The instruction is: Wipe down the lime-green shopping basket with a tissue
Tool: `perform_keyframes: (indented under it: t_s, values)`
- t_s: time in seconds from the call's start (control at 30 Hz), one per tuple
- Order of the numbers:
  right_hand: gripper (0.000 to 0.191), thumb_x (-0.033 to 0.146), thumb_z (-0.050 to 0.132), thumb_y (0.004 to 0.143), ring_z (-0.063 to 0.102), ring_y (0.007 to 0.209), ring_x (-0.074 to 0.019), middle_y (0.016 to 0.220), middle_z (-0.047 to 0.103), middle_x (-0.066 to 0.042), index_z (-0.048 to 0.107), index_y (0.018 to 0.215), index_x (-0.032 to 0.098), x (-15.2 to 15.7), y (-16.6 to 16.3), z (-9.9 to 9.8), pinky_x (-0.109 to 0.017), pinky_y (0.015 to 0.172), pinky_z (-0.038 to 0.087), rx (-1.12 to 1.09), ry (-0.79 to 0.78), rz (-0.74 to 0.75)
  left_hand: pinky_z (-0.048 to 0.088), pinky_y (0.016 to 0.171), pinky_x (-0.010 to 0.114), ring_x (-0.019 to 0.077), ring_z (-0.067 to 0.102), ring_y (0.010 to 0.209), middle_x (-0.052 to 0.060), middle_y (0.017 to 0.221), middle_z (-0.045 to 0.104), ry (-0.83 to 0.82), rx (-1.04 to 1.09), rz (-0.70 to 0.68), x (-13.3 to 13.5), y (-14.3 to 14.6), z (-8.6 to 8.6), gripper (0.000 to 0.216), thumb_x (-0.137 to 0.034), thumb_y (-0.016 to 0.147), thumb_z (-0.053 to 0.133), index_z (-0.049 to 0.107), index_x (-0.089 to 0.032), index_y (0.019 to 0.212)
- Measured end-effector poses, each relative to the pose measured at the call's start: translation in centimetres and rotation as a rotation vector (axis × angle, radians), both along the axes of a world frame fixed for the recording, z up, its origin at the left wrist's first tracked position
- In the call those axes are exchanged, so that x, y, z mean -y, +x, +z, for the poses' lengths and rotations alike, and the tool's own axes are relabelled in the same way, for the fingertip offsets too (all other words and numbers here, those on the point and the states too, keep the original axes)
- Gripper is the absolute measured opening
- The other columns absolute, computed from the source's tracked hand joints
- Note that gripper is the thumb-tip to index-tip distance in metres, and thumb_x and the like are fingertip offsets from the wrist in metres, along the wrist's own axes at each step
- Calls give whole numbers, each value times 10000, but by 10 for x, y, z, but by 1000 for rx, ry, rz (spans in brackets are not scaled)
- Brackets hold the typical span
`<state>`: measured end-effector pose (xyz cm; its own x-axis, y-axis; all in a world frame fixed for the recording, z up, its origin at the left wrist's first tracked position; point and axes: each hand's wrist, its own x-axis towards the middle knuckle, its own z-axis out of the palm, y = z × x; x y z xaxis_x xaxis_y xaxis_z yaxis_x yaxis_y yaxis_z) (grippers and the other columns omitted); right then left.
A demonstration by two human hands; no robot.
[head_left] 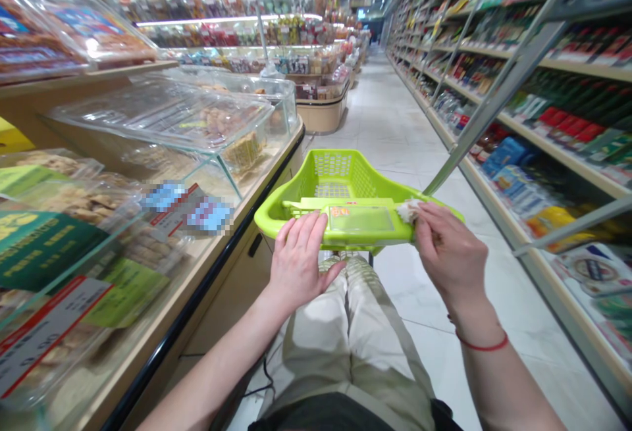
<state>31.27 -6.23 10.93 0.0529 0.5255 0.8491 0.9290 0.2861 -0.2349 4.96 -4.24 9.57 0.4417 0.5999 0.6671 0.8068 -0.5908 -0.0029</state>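
A lime-green plastic shopping cart basket (345,181) stands in front of me in a shop aisle. My left hand (299,260) rests flat on the left part of its handle bar, fingers together and stretched. My right hand (447,253) is closed in a pinch on a small crumpled white tissue (407,210) pressed against the right end of the handle bar. A clear plastic panel with a small label (360,219) sits in the middle of the bar between the hands. The basket looks empty. A red string circles my right wrist.
A glass-covered counter (162,128) of bulk snacks runs along the left, with price cards at its edge. Shelves (543,128) of packaged goods and bottles line the right. A tiled floor (390,122) leads ahead to a round display stand (320,102).
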Motion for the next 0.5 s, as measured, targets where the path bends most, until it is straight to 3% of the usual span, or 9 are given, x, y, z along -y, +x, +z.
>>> perform_keyframes:
  t_s: [0.23,0.5]
  values:
    - [266,258,523,943,758,977,-268,929,796,-96,757,846,174,-8,33,3,-454,989,574,-112,1,-132,243,1180,425,297,499,1341,164,1444,562,-8,-8,2,-1,-1,-1,791,-575,872,586,394,-97,1472]
    - [265,248,510,973,721,1095,-277,1082,778,-118,754,1030,160,-5,0,-2,-494,1071,517,-122,29,-140,231,1185,439,305,495,1339,172,1438,559,-19,7,17,1,-1,1,816,-573,847,607,382,-100,1471]
